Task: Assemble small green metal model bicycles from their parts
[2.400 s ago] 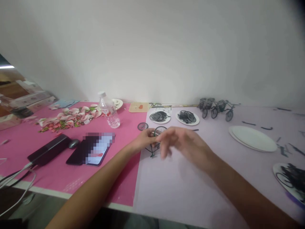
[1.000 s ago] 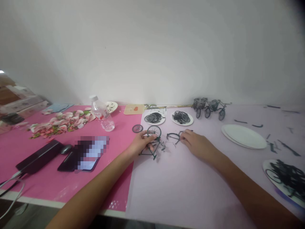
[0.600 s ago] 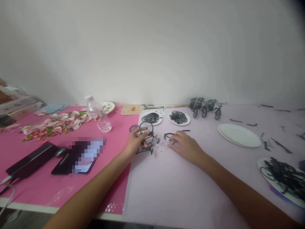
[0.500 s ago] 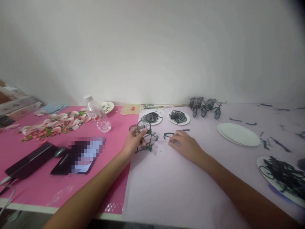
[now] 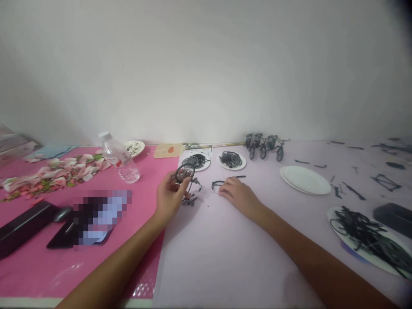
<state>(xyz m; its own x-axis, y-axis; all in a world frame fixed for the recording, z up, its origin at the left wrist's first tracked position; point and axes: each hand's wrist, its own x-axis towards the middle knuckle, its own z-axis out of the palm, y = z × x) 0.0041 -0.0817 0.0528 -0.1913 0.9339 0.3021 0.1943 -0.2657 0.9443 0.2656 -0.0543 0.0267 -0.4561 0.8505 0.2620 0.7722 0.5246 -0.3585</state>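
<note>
My left hand is closed around a small black model bicycle, which is held upside down with a spoked wheel up by my thumb. Part of its frame is hidden behind my fingers. To the right, my right hand rests low over the pale table covering, its fingers pressed together. A thin pale sliver shows at those fingertips; what they grip is too small to make out. Just beyond them lies a curved black part, partly covered by my hand. A short dark rod lies behind my knuckles.
Two plates of black parts stand at the back, beside several assembled model bicycles. At right are stacked white plates and a heaped parts plate. Leftward sit a bottle, petals and a phone.
The view has turned slightly to the right. My left hand has tilted the model bicycle, so its frame is seen more end-on. My right hand stays by the curved part.
</note>
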